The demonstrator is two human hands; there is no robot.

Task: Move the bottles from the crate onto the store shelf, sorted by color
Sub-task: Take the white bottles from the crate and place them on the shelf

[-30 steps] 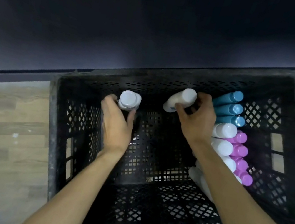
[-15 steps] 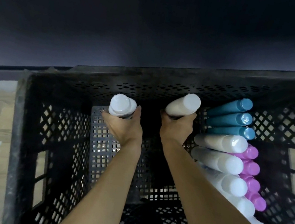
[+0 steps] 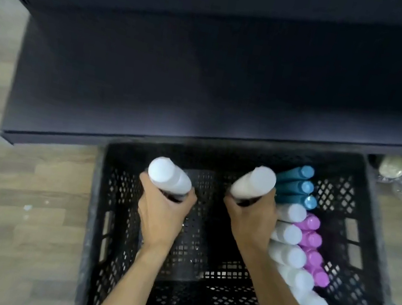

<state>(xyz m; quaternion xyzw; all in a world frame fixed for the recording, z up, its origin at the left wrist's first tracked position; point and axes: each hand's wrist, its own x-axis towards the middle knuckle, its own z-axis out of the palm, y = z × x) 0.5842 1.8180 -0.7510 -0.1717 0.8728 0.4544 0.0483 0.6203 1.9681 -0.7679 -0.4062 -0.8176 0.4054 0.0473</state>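
Observation:
A black plastic crate (image 3: 114, 217) stands on the floor against a dark store shelf (image 3: 205, 86). My left hand (image 3: 160, 212) grips a white bottle (image 3: 167, 177), held upright above the crate's left half. My right hand (image 3: 250, 216) grips a second white bottle (image 3: 256, 181), tilted to the right over the crate's middle. Along the crate's right side lie three teal bottles (image 3: 298, 184), several white bottles (image 3: 289, 255) and several pink-capped bottles (image 3: 312, 245).
Wooden flooring (image 3: 13, 201) lies left of the crate. The dark shelf board spans the upper frame, its front edge just beyond the crate. A wrapped pale bundle (image 3: 394, 166) sits under the shelf at the right.
Both hands have risen with their white bottles, out of the crate's depth towards the shelf edge. The view has pulled back and tilted up, showing more of the shelf.

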